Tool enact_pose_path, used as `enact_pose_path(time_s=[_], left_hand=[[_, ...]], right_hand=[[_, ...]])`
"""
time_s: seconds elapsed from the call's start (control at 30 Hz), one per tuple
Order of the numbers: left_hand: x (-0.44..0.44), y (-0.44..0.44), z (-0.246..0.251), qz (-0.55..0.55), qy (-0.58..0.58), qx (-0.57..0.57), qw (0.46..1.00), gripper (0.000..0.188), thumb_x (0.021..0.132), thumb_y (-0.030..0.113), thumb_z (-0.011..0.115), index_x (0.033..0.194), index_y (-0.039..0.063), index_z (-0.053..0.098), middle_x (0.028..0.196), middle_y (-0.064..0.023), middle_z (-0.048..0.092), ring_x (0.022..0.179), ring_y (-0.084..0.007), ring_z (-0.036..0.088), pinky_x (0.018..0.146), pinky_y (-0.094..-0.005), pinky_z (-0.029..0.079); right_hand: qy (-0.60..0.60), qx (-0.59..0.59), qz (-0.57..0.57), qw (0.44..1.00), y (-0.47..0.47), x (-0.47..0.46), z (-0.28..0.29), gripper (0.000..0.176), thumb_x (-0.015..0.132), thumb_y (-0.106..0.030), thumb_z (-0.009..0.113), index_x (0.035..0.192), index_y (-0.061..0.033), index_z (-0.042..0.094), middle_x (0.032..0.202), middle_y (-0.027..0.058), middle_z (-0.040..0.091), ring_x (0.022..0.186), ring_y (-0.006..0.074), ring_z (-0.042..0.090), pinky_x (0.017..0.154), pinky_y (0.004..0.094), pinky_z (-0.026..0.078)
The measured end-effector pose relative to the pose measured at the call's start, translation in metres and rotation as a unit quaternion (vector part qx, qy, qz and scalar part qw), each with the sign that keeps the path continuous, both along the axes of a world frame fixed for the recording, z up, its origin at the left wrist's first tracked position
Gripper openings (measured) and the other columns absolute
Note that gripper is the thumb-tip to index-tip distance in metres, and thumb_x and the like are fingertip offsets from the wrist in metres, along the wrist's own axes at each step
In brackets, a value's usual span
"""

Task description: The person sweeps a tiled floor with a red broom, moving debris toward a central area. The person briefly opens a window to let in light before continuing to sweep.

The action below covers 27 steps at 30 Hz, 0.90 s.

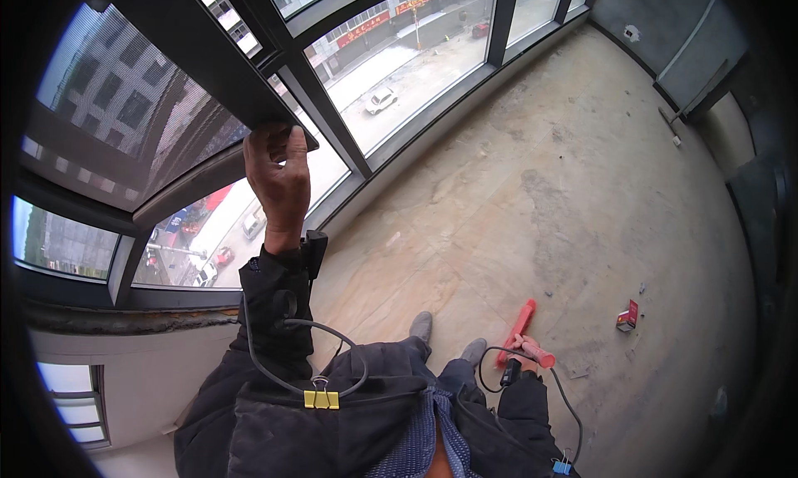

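My left hand (280,172) is raised at the left, its thumb and curled fingers gripping the lower corner of a dark-framed, screened window sash (187,185). This sash tilts inward from the window frame. Low on the right, my right hand (525,350) is closed around a red tool (520,328) with a thick round handle and a long, narrow red head. The tool hangs over the floor beside my feet. A small black device with a cable is strapped at each wrist. The exact type of the red tool cannot be told.
Large dark-framed windows (405,60) run along the left above a low sill (436,113); a street with cars lies far below. On the stained bare floor (499,203) stands a small red box (627,316). A long-handled tool (672,126) leans near the far right wall.
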<state>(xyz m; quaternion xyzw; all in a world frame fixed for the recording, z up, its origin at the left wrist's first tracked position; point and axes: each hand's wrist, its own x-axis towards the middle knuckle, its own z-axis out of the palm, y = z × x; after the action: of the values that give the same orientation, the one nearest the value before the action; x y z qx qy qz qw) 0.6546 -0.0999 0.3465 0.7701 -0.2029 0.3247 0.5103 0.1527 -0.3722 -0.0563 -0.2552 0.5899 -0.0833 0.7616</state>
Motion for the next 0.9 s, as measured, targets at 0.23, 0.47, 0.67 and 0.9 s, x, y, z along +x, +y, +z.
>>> enact_pose_path(time_s=[0.23,0.47,0.67,0.9], left_hand=[[0.054,-0.036,-0.015,0.066,-0.006,-0.035,0.997,0.03,0.088,0.006,0.069,0.116,-0.001,0.06,0.11,-0.0127,0.053,0.094,-0.0221,0.062,0.089,-0.0344,0.052],[0.101,-0.047,-0.014,0.082,-0.015,-0.027,0.996,0.038,0.083,0.009,0.068,0.118,-0.002,0.056,0.114,-0.0164,0.051,0.107,-0.0298,0.059,0.098,-0.0398,0.048],[0.141,-0.041,-0.014,0.047,0.029,0.015,0.998,0.065,0.081,0.02,0.072,0.137,-0.005,0.049,0.131,-0.0221,0.048,0.123,-0.0361,0.055,0.11,-0.0419,0.043],[0.114,-0.034,-0.032,-0.045,0.138,0.03,0.989,0.079,0.085,0.029,0.073,0.147,-0.008,0.041,0.152,-0.0279,0.041,0.142,-0.0406,0.043,0.119,-0.0427,0.035]], right_hand=[[-0.105,0.171,-0.168,0.965,0.014,0.004,0.056,0.016,0.099,-0.017,0.051,0.087,-0.0106,0.06,0.06,-0.0042,0.053,0.053,0.0124,0.056,0.061,0.034,0.052],[-0.078,0.199,-0.117,0.97,0.018,0.015,0.086,0.009,0.098,-0.019,0.052,0.09,-0.0143,0.053,0.065,-0.0065,0.054,0.053,0.0084,0.053,0.059,0.0301,0.049],[-0.068,0.163,-0.056,0.983,0.021,0.036,0.114,0.01,0.098,-0.02,0.052,0.089,-0.0154,0.052,0.065,-0.0069,0.053,0.052,0.0084,0.051,0.057,0.0296,0.047],[-0.076,0.18,0.075,0.978,0.018,0.075,0.144,0.014,0.098,-0.024,0.053,0.094,-0.0113,0.053,0.064,-0.0082,0.051,0.052,0.0094,0.048,0.059,0.0303,0.044]])
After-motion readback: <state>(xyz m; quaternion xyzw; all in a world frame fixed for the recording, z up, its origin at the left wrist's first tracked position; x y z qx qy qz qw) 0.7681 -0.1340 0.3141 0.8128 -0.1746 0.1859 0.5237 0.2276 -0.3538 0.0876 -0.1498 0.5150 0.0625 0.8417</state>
